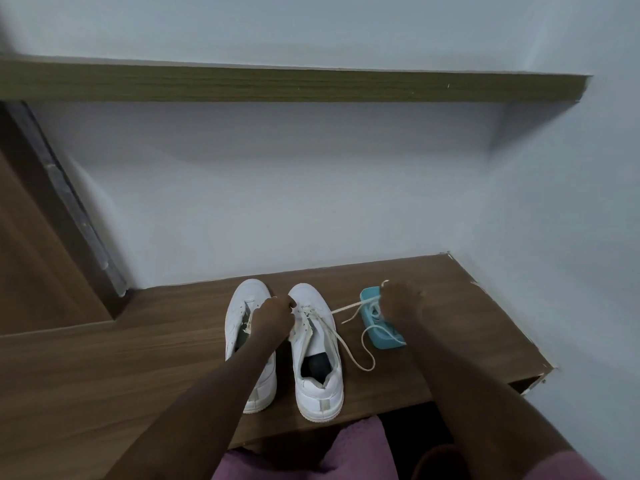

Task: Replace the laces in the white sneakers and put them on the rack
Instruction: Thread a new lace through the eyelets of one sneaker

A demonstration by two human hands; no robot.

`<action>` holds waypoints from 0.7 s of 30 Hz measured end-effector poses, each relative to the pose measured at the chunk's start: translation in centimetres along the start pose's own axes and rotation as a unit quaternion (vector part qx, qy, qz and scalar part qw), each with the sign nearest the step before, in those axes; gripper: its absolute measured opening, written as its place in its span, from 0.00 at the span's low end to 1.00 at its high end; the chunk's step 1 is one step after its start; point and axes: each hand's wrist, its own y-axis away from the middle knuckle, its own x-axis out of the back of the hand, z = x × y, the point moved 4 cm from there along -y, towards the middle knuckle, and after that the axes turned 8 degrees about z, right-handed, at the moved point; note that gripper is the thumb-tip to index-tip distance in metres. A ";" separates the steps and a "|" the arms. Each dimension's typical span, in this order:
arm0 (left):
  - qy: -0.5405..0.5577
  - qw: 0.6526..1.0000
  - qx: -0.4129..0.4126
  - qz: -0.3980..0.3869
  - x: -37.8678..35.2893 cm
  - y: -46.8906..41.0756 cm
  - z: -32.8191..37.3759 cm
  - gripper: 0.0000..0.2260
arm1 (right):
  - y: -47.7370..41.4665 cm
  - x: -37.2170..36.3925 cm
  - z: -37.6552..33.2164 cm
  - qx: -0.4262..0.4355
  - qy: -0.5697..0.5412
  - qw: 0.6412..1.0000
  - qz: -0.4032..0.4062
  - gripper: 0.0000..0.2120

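Your left hand [275, 315]: closed, pinching at the eyelets of the right-side sneaker [317, 348]. Your right hand [401, 301]: closed on one lace [349, 308], drawn taut from that sneaker. Sneakers, white: two, side by side on the wooden surface [138, 341], long axes running away from you, toes toward the wall. Left-side sneaker [244, 327]: touching its mate. Blue tray [384, 337]: one, just right of the sneakers, holding laces.

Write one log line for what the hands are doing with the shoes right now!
left hand: at right sneaker eyelets | right hand: pulling lace over blue tray | left sneaker: unlaced
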 end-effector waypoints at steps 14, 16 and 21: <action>0.072 0.995 0.071 0.002 -0.3 0.6 -0.5 0.09 | 1.5 -1.1 -4.1 0.057 -0.068 0.993 -0.072 0.14; 0.077 0.994 0.081 -0.009 -0.6 0.8 -0.3 0.08 | 2.6 -2.3 -6.6 0.072 -0.159 0.979 -0.101 0.12; 0.076 0.992 0.092 -0.027 -0.7 1.0 -0.3 0.10 | 3.7 -3.4 -8.8 0.067 -0.178 0.979 -0.078 0.11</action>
